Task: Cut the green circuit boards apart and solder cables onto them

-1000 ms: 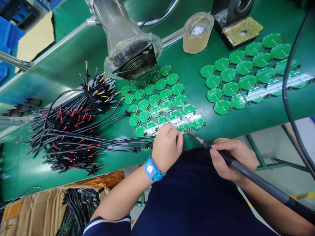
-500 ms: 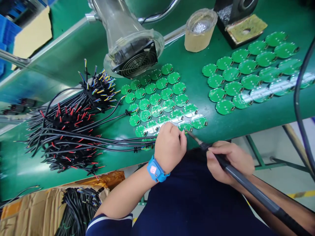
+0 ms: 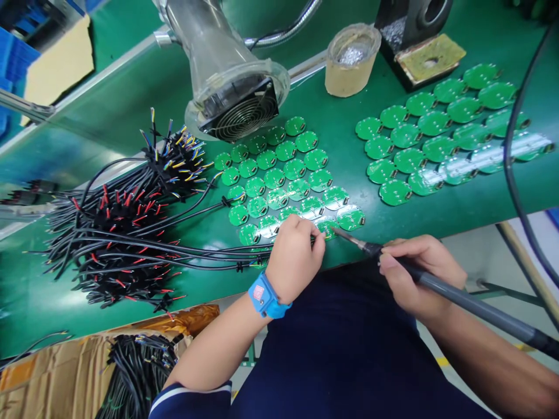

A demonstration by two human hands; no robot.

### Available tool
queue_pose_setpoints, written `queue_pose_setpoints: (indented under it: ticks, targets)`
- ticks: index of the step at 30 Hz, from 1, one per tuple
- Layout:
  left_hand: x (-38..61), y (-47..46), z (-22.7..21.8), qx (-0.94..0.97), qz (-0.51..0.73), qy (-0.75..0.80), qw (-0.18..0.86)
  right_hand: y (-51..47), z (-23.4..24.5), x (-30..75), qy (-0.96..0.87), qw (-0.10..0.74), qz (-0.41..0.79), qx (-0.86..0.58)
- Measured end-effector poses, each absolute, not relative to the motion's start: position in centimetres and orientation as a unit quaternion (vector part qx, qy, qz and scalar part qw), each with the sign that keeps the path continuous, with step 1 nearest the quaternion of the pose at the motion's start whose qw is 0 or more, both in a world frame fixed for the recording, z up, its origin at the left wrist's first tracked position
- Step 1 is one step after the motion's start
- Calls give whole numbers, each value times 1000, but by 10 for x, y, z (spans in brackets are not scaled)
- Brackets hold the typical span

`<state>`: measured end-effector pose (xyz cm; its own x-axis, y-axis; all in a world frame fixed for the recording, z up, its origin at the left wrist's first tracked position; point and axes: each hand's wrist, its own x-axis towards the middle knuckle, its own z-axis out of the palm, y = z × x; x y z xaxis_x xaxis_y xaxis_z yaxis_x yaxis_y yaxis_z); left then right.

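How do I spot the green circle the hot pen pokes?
Start at the round fan, then follow the green circuit boards below it to the table edge. It's the one board between the left hand and the tip of the soldering iron.

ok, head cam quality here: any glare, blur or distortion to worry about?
Head view: overhead light washes the nearest rows of round circuit boards white in both groups; the wide-angle lens bows the bench edge; left hand, right hand and soldering iron are sharp, no motion smear.
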<state>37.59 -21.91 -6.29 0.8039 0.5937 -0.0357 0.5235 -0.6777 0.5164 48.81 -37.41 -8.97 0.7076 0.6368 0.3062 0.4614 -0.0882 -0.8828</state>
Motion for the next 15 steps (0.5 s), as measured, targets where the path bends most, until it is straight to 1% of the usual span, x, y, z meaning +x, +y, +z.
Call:
queue_pose_setpoints:
  ticks: [6,10,15]
  targets:
    - [376,-215,-61,896,54,321,301,-364,-80,488,-440,518,52,-732]
    - [377,-213,-61,897,52,321,300,-362,-81,488,-451,506,45,-734]
    - [380,-211,-59,903,51,320,283,-362,-79,488,-524,453,6,-721]
